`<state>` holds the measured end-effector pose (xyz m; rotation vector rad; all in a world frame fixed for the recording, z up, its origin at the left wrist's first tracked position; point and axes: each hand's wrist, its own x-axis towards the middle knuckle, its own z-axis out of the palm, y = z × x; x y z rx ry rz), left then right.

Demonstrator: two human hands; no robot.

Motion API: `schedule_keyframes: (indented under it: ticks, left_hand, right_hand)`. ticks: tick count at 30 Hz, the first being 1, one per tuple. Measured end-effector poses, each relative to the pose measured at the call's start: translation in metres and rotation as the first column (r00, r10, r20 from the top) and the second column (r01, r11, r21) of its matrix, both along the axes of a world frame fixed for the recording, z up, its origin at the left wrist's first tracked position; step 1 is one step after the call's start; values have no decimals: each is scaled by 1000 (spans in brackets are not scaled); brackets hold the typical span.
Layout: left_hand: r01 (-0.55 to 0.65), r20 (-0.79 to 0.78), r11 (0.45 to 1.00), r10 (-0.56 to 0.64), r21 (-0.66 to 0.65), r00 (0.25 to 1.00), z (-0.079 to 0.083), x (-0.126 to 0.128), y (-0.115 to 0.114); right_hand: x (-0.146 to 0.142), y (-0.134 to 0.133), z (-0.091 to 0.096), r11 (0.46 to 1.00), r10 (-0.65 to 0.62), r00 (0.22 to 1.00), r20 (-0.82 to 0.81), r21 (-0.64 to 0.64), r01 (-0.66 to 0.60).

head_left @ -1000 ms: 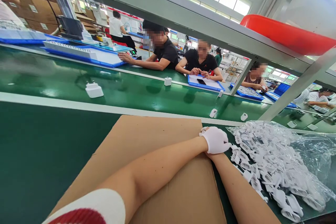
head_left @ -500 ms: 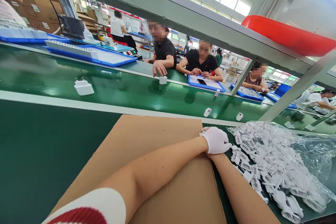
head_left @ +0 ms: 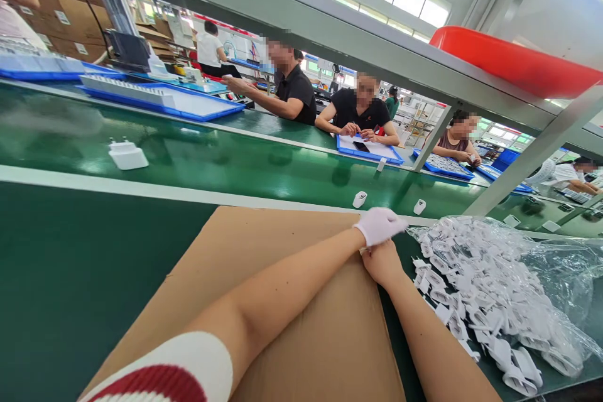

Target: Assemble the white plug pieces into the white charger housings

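Observation:
My left hand (head_left: 379, 226) wears a white glove and hovers at the far edge of a brown cardboard sheet (head_left: 264, 251). Its fingers are curled together, and whatever they hold is hidden. My bare right hand (head_left: 382, 262) lies just below it on the cardboard, back up, with its fingers hidden under the glove. My forearms cross over the sheet. Right of both hands, a heap of small white plastic parts (head_left: 475, 289) lies on a clear plastic bag (head_left: 560, 264).
A green conveyor belt (head_left: 235, 163) runs beyond the cardboard, carrying a white charger (head_left: 127, 155) and small white pieces (head_left: 359, 199). Several co-workers sit across it at blue trays (head_left: 370, 149). A metal shelf overhead holds a red bin (head_left: 513, 63).
My gloved left hand has lifted off my right hand and moved up and slightly left. The chargers on the belt have drifted left. A co-worker across took a piece off the belt.

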<state>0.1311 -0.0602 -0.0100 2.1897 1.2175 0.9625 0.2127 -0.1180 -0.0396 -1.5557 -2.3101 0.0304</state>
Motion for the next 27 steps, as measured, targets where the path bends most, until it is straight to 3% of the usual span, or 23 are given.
schedule_keyframes:
  ticks: [2,4,6,7,10,14,18,22,27]
  left_hand:
    - [-250,78,968,249,-5,965,4,-20,18]
    - [-493,69,870,492,4,868,3,-42,34]
    - [-620,-13,785,620,9,785,-5,-62,46]
    - [-638,-67,770,637,8,768,-11,-71,50]
    - [-617,-183,785,598,-62,780,-27,-87,60]
    - [-635,-190,761,609,-132,770,-38,-93,67]
    - [-596,-217,796,566,-109,795,-40,-95,74]
    - [-449,-293,881,394,-150,871,-32,-104,84]
    - [-454,-363,881,382,-134,850,-5,-116,78]
  right_hand:
    - [9,-13,7,997,-7,1000,12,-81,8]
    - [11,-22,13,987,-6,1000,4,-160,6]
    - [9,-25,17,983,-13,999,-36,-186,6]
    - [8,-24,19,983,-23,998,-63,-186,11]
    - [6,-21,22,982,-45,987,-152,-190,15]
    - [8,-19,26,979,-53,970,-237,-203,3]
    - [4,-22,30,980,-54,996,-76,-193,39]
    - [-3,-23,32,991,44,995,92,-133,-31]
    - [-9,-21,33,985,33,996,79,-172,-19]
